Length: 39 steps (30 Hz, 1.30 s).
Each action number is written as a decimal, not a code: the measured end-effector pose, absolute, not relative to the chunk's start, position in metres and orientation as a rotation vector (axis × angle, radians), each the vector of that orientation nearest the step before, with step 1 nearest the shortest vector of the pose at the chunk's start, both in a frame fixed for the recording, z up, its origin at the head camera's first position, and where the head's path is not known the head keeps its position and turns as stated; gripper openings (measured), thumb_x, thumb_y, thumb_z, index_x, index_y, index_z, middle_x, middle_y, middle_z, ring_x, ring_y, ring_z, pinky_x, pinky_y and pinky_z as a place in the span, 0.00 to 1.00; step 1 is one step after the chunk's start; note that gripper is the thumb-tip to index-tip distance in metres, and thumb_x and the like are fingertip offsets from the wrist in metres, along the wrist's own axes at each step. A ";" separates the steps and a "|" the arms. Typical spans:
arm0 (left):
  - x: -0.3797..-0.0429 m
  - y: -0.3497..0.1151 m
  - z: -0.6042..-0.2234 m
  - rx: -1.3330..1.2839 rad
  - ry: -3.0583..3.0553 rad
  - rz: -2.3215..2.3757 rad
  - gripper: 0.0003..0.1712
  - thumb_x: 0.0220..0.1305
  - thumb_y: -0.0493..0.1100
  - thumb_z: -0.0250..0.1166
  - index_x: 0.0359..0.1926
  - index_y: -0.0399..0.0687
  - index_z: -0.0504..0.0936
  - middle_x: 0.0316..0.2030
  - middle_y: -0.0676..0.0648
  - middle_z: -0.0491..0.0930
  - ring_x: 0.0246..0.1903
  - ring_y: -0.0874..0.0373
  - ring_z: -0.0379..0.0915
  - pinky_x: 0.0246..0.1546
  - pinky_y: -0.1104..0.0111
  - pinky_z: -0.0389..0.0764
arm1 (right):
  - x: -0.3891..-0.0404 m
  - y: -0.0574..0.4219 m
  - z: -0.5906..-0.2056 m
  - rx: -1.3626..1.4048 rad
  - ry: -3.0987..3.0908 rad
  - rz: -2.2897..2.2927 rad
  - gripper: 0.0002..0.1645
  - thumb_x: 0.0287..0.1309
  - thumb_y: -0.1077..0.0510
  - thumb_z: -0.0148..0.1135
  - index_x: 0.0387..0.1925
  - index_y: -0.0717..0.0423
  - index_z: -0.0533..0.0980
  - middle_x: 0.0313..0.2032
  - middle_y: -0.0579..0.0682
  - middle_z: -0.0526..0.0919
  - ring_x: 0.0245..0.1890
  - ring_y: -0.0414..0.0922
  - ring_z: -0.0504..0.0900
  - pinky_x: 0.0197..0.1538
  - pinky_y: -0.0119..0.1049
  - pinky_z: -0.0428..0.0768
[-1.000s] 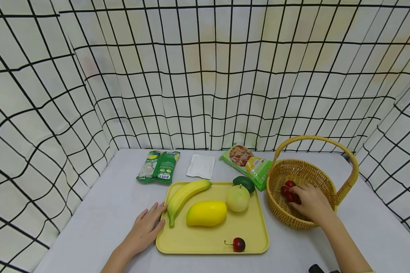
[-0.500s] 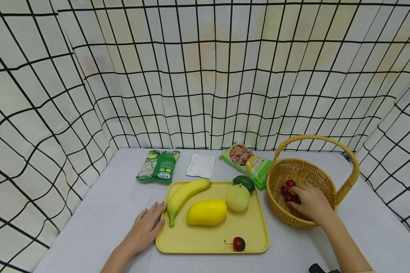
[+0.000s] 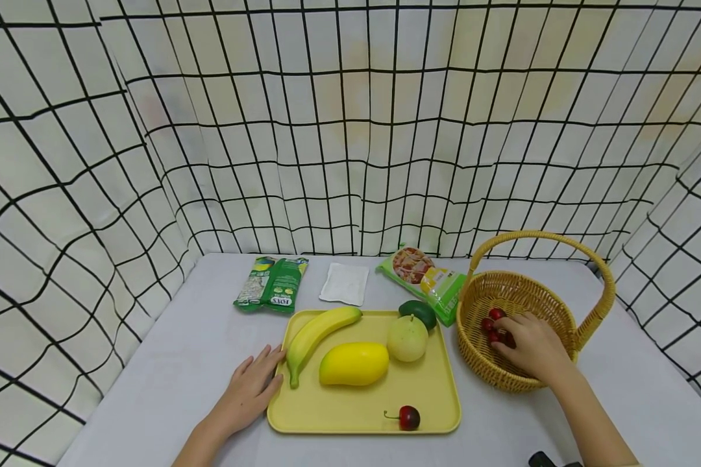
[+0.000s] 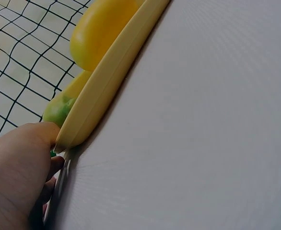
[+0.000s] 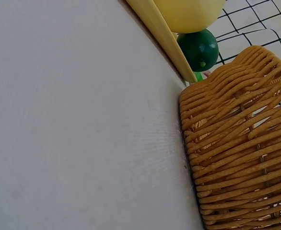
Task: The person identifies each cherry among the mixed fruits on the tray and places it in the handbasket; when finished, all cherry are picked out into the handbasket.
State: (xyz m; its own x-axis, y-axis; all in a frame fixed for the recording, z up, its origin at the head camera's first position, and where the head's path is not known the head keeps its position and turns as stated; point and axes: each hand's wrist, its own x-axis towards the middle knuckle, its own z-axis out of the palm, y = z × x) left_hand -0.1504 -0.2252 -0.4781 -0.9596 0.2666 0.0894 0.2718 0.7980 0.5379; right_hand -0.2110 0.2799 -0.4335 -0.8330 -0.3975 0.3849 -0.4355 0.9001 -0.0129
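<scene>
In the head view my right hand (image 3: 531, 347) reaches into the wicker basket (image 3: 516, 282), its curled fingers and thumb round a cherry (image 3: 509, 340). Several red cherries lie at those fingertips, partly covered by the hand. My left hand (image 3: 248, 392) rests at the left edge of the yellow tray (image 3: 327, 415), fingers relaxed and thumb touching the rim. On the tray are a banana (image 3: 312, 340), a yellow mango (image 3: 353, 364), a round pale green fruit (image 3: 407, 338) and a single stemmed cherry (image 3: 409, 418). The right wrist view shows the basket's side (image 5: 246, 153), with the right hand hidden.
A dark green fruit (image 3: 417, 315) sits at the tray's back right corner. Behind it lies a green food packet (image 3: 423, 279). Farther left are a white square packet (image 3: 344, 284) and a green snack bag (image 3: 271, 285). The basket handle (image 3: 596, 318) arches over the basket.
</scene>
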 end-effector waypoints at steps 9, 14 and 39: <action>-0.150 -0.225 -0.478 -0.442 -2.969 -0.896 0.26 0.69 0.47 0.51 0.64 0.43 0.64 0.65 0.43 0.60 0.67 0.45 0.47 0.63 0.48 0.41 | -0.210 0.280 -0.431 0.628 -2.618 0.132 0.18 0.40 0.53 0.72 0.34 0.56 0.80 0.28 0.50 0.80 0.30 0.51 0.76 0.31 0.47 0.75; -0.150 -0.225 -0.478 -0.443 -2.966 -0.895 0.26 0.68 0.47 0.51 0.64 0.43 0.64 0.65 0.43 0.60 0.67 0.45 0.47 0.63 0.48 0.41 | -0.208 0.279 -0.428 0.620 -2.618 0.134 0.18 0.41 0.53 0.72 0.35 0.56 0.79 0.29 0.51 0.81 0.33 0.52 0.76 0.33 0.49 0.75; -0.151 -0.226 -0.482 -0.447 -2.958 -0.884 0.26 0.68 0.47 0.51 0.64 0.44 0.64 0.65 0.44 0.60 0.67 0.46 0.47 0.63 0.48 0.42 | -0.188 0.235 -0.404 0.863 -2.430 0.216 0.18 0.39 0.56 0.71 0.37 0.55 0.80 0.32 0.46 0.80 0.34 0.45 0.75 0.34 0.42 0.75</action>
